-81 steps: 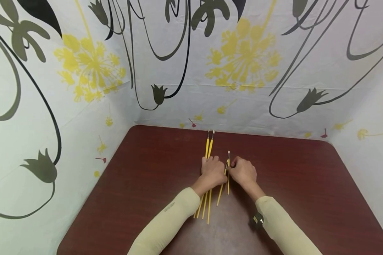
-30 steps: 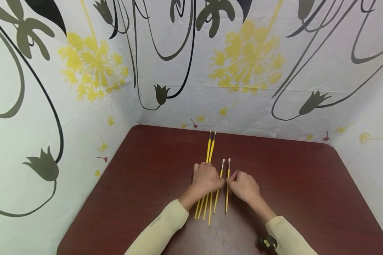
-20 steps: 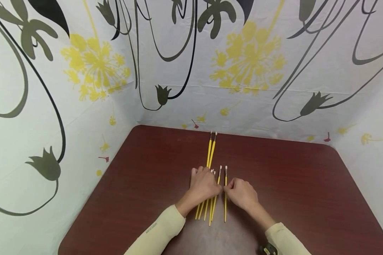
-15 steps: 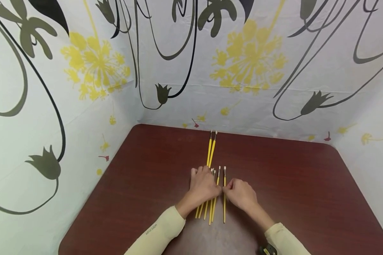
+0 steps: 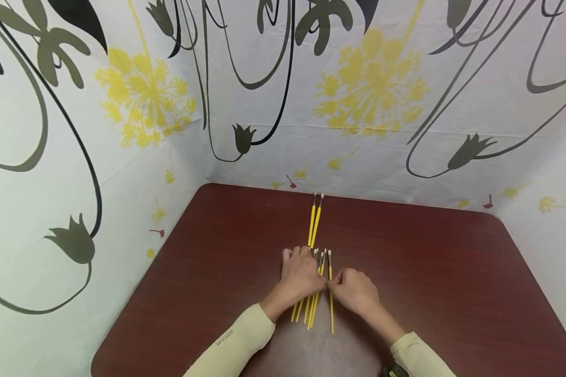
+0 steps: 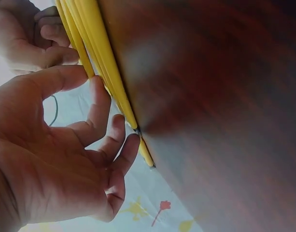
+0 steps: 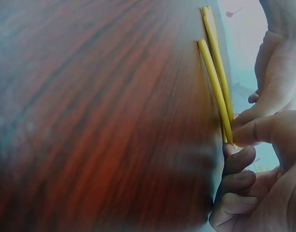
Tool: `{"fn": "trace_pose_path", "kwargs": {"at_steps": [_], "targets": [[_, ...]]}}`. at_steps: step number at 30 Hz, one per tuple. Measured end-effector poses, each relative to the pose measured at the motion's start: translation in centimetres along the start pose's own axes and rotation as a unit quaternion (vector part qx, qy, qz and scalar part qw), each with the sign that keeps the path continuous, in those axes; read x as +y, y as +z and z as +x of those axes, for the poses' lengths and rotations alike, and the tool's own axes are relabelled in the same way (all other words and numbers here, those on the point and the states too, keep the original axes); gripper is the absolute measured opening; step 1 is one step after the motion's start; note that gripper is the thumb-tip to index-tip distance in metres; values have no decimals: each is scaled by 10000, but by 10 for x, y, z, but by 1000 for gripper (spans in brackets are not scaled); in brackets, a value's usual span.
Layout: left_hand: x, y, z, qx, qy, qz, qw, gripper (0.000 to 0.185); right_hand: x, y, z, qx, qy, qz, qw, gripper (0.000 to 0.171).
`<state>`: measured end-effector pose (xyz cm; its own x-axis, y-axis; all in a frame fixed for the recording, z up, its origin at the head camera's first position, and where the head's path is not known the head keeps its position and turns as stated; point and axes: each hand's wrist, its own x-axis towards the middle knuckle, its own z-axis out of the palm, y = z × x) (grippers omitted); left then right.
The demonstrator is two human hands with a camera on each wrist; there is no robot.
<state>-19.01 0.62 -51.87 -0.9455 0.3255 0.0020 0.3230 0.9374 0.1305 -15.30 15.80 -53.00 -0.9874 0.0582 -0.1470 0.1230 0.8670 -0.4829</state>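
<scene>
Several thin yellow paintbrushes (image 5: 306, 311) lie side by side under my left hand (image 5: 299, 275), pale bristles pointing away from me. Thumb and fingers bend about this bunch; in the left wrist view the thumb and index fingertips meet at the yellow handles (image 6: 104, 53). Just to the right, my right hand (image 5: 356, 290) pinches a single paintbrush (image 5: 332, 317) between thumb and index finger. The right wrist view shows that paintbrush (image 7: 213, 79) lying on the table, slightly apart from the others at its handle end. My left palm hides part of the bunch.
Two more yellow paintbrushes (image 5: 315, 225) lie beyond the left hand, bristles near the back edge of the dark red-brown table (image 5: 429, 262). Flower-printed white sheeting (image 5: 264, 110) stands at the back and both sides.
The right hand has drawn its paintbrush toward me and left, close to the bunch. Another paintbrush now lies against the bunch at the left thumb. The left hand has shifted slightly toward me.
</scene>
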Motion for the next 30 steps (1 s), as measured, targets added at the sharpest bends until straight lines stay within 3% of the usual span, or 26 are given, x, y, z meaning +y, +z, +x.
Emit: {"fn": "trace_pose_path", "kwargs": {"at_steps": [9, 20, 30], "targets": [[1, -2, 4, -287, -3, 179, 9994, 40, 0, 3, 0, 61, -6, -125, 9999, 23], [4, -5, 3, -164, -12, 122, 9998, 39, -6, 2, -4, 55, 17, -250, 9997, 41], [-1, -9, 2, -223, -30, -27, 9997, 37, -5, 6, -5, -56, -287, -28, 9996, 28]]}}
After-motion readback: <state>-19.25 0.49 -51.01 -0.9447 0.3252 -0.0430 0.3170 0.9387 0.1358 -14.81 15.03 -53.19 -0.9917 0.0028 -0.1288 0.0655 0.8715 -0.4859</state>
